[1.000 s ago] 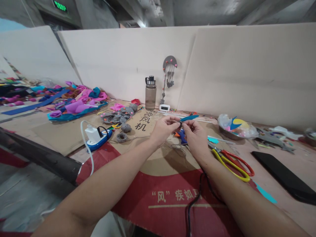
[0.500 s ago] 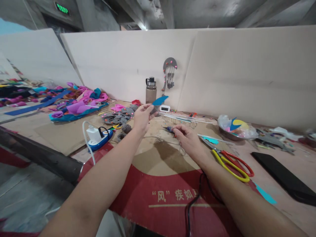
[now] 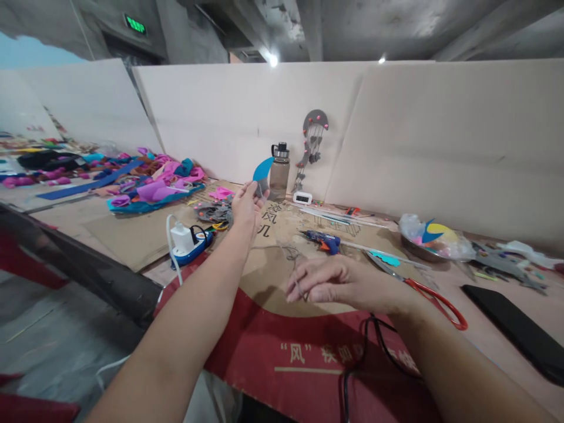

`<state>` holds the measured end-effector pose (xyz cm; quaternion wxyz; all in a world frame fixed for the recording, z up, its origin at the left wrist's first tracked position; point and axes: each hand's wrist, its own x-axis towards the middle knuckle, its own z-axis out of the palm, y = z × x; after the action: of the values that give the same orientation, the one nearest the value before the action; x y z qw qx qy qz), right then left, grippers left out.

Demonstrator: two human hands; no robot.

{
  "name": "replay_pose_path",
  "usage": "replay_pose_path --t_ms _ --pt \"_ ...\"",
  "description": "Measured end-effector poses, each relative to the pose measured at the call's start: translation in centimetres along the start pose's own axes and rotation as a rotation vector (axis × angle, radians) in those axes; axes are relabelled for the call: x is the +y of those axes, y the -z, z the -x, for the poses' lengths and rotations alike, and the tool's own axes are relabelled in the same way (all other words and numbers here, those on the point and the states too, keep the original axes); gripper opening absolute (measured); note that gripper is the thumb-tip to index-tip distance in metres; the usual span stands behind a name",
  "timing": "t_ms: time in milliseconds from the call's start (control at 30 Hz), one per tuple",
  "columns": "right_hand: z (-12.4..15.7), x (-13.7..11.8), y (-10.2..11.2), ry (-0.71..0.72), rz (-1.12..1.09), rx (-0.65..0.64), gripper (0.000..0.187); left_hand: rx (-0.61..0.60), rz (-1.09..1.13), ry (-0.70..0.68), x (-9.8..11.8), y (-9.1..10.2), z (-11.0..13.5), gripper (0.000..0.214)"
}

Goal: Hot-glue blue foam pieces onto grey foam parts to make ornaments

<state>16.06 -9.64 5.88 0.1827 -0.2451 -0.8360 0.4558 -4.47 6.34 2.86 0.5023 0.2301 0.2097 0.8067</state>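
My left hand pinches a curved piece of felt, blue above with a grey part at the fingers, held up just left of the bottle. My right hand hovers low over the cardboard, with grey yarn caught between its curled fingers. More of the yarn lies loose on the board between the two hands. Beyond the right hand a blue glue gun rests on its side, nozzle to the left. Red-handled scissors lie partly hidden beneath my right forearm.
A grey bottle and small white clock stand at the back. Left are a blue power strip and heaped coloured felt. Right are a bowl of scraps and a black phone-like slab. A black cable crosses the front.
My right hand has left the glue gun, which now lies on the board, and come nearer with yarn in its fingers. The left hand has turned the felt piece more upright. The view has shifted slightly.
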Motion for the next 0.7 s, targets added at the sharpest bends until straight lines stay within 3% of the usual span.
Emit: replay_pose_path --t_ms 33,67,133,200,267,400,467,633,700 --pt "0.0 0.9 0.6 -0.045 0.041 0.077 0.029 -0.012 -0.008 0.013 -0.2 -0.1 0.2 0.012" --pt "0.0 2.1 1.3 -0.122 0.083 0.248 0.032 -0.031 -0.013 0.025 -0.4 -0.2 0.5 0.012" --pt "0.2 5.3 2.7 -0.307 0.192 0.712 0.039 -0.085 -0.030 0.049 -0.6 -0.5 1.1 0.013" --pt "0.4 8.5 3.6 -0.482 0.417 0.909 0.034 -0.140 -0.058 0.067 -0.7 -0.8 1.8 0.014" --pt "0.4 11.0 3.6 -0.624 0.587 0.915 0.034 -0.185 -0.090 0.079 -0.9 -1.2 2.6 0.015" --pt "-0.5 13.0 2.2 -0.654 0.813 0.857 0.022 -0.270 -0.161 0.090 -1.4 -1.8 4.2 0.018" --pt "-0.7 12.9 2.0 -0.643 0.764 0.913 0.017 -0.295 -0.185 0.110 -1.6 -2.0 4.8 0.019" --pt "0.0 11.3 3.6 -0.549 0.363 1.169 0.038 -0.290 -0.207 0.164 -1.7 -2.0 5.2 0.015" --pt "0.5 10.5 4.2 -0.546 0.259 1.224 0.038 -0.279 -0.229 0.188 -1.9 -1.9 5.1 0.014"
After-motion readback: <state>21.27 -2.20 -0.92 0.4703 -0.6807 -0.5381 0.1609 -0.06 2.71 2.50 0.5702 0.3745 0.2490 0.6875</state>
